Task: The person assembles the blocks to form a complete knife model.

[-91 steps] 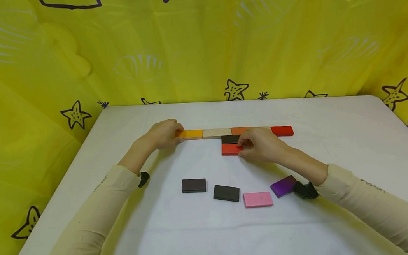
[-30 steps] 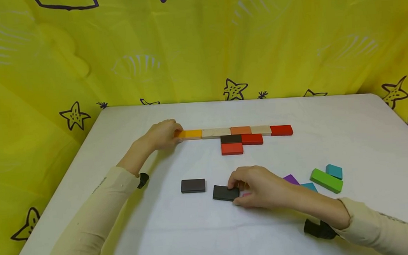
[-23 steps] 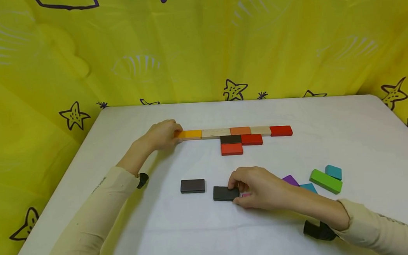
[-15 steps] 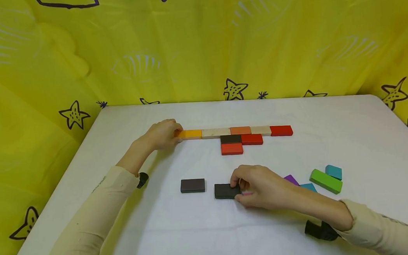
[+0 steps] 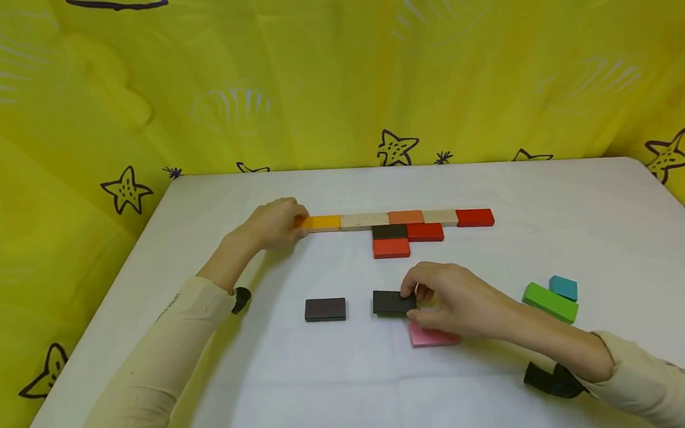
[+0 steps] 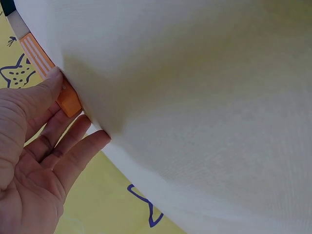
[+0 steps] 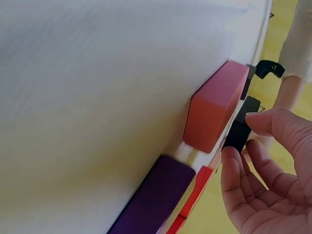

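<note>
My left hand [image 5: 277, 224] pinches the left end of a yellow-orange block [image 5: 322, 224], which leads a straight row of flat wooden blocks. In the left wrist view, thumb and fingers grip that orange block [image 6: 68, 100] at its end. Between thumb and fingertips, my right hand [image 5: 462, 299] holds a black block [image 5: 390, 303] by its right end; it looks raised off the table. Below that hand lies a pink block [image 5: 434, 335], partly covered by it. Against the row's near side sit a dark block [image 5: 389, 231], a red block [image 5: 426, 232] and a red-orange block [image 5: 391, 248].
A dark brown block [image 5: 325, 310] lies left of the right hand. Green [image 5: 551, 303] and blue [image 5: 563, 287] blocks lie to its right. A purple block [image 7: 153, 197] shows in the right wrist view; the right arm hides it from the head view. A yellow curtain [image 5: 334, 77] hangs behind the table.
My right hand let go of a red block beside the dark one, came back nearer, took hold of the black block and moved it right and away from me. The left hand stayed.
</note>
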A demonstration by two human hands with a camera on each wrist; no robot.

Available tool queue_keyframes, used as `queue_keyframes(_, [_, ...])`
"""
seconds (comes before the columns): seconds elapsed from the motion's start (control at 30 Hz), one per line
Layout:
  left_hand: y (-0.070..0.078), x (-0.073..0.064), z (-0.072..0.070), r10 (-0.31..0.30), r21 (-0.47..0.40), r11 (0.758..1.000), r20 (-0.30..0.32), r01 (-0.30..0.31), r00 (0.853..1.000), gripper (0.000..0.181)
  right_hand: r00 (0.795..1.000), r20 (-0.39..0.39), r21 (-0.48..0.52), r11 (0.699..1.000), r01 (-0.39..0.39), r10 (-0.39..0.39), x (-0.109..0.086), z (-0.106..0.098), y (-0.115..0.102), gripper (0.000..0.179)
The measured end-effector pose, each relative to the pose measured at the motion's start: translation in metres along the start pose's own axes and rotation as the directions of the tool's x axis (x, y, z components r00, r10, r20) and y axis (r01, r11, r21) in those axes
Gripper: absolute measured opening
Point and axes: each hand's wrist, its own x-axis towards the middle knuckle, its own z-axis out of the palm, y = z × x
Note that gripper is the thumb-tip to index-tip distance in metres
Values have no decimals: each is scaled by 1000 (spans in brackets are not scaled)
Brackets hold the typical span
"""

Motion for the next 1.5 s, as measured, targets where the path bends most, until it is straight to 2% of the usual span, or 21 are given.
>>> queue_keyframes(0.63, [-1,1,0,6,-2,1000,1,-6,1000,29,997,-77,-78,996,-34,28,-9,-25,22,22])
queue_keyframes(0.87, [-1,1,1,-1,0,1000,3,1,1000,29,994,-75,-76,993,-86,80,-10,-34,31,21])
queue_keyframes(1.07, [-2,2,2,-1,0,1000,5,1,1000,30,989,-79,-70,989,-130,124,-8,-39,40,22])
queue_keyframes(1.5, [0,0,-1,-3,0,1000,10,3,1000,32,987,-83,-108,983,-148,140,3,-47,55,21])
